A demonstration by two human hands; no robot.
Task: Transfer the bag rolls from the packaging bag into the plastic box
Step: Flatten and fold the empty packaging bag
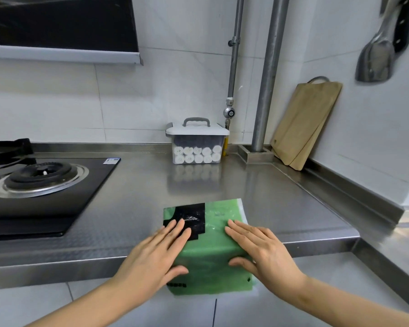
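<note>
A flat green packaging bag [219, 214] with a black patch lies on the steel counter's front edge and hangs partly over it. My left hand [156, 256] rests flat on the bag's left side, fingers together and thumb spread. My right hand [260, 250] lies flat on its right side in the same way. Neither hand grips anything. At the back of the counter stands the clear plastic box [197, 147] with a white lid and grey handle, lid on. Several white bag rolls [197, 155] show through its front wall, stacked in two rows.
A black gas hob [38, 182] fills the counter's left side. Two steel pipes [268, 74] rise behind the box, and wooden cutting boards [305, 123] lean against the right wall. A metal spatula [376, 55] hangs above them. The steel counter [269, 192] turns a corner at the right.
</note>
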